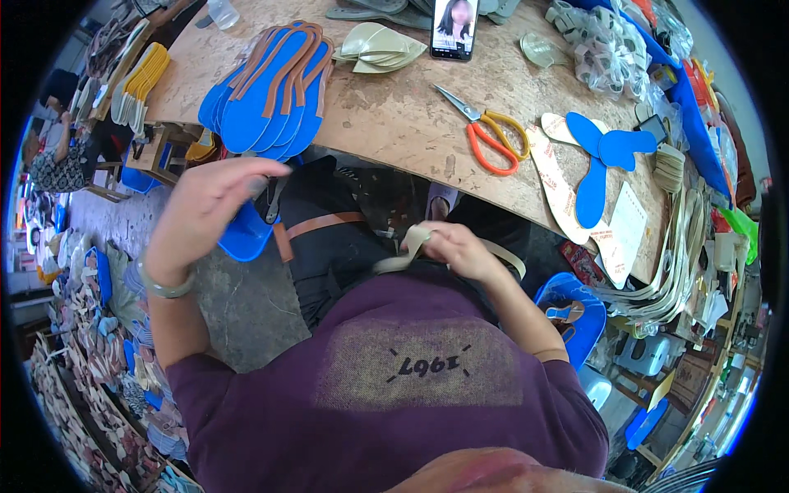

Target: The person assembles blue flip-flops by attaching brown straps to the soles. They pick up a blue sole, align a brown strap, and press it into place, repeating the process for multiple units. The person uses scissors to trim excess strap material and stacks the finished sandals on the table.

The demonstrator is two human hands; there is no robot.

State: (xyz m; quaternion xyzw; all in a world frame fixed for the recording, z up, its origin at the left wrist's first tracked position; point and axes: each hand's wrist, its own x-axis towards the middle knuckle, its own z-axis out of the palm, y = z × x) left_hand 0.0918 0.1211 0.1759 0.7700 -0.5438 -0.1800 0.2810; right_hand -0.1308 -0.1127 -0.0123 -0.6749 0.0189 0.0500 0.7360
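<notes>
My left hand (215, 201) is raised at the left, just off the table's near edge and below a fanned pile of blue insoles with brown strips (279, 90). Its fingers are stretched out, somewhat blurred, and I see nothing in them. My right hand (456, 249) is over my lap, its fingers closed on a cream strip (417, 240) that loops up from them. One blurred end of the strip points left, toward my middle. Across my dark-clad thigh lies a brown strip (325, 223).
On the wooden table (386, 115) are orange-and-yellow-handled scissors (493, 140), a phone (453, 29), cream shoe pieces (380, 48) and loose blue insoles (592, 189). Blue bins (246, 234) stand below the table on both sides. Long pale strips (657, 279) hang at the right edge.
</notes>
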